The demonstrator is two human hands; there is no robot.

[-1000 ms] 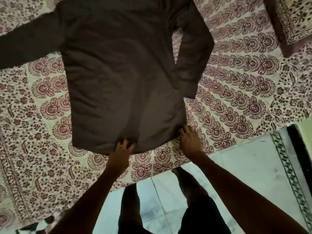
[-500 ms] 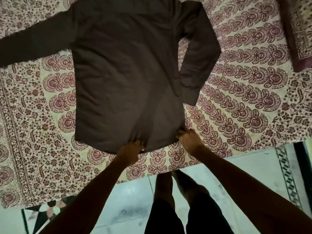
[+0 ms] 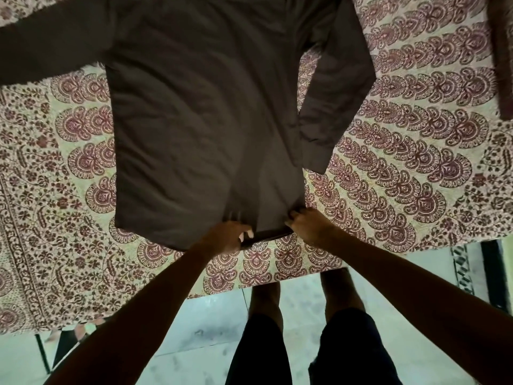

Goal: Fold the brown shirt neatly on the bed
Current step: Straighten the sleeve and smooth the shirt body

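Note:
The brown shirt [image 3: 205, 118] lies spread flat on the bed [image 3: 416, 162], collar end away from me, hem toward me. Its left sleeve stretches out to the left edge of view; its right sleeve hangs bent down along the body. My left hand [image 3: 226, 236] grips the hem near its middle, fingers curled round the cloth edge. My right hand [image 3: 308, 225] grips the hem's right corner. The strip of hem between the two hands is lifted slightly off the sheet.
The bed carries a cream sheet with maroon floral print; its near edge [image 3: 277, 282] runs just below my hands. A pillow [image 3: 502, 51] in matching print lies at the far right. I stand on a pale tiled floor [image 3: 200, 337], legs against the bed.
My hands went from resting on the hem to gripping it, and the hem's right part is now raised. The view shifted closer to the shirt.

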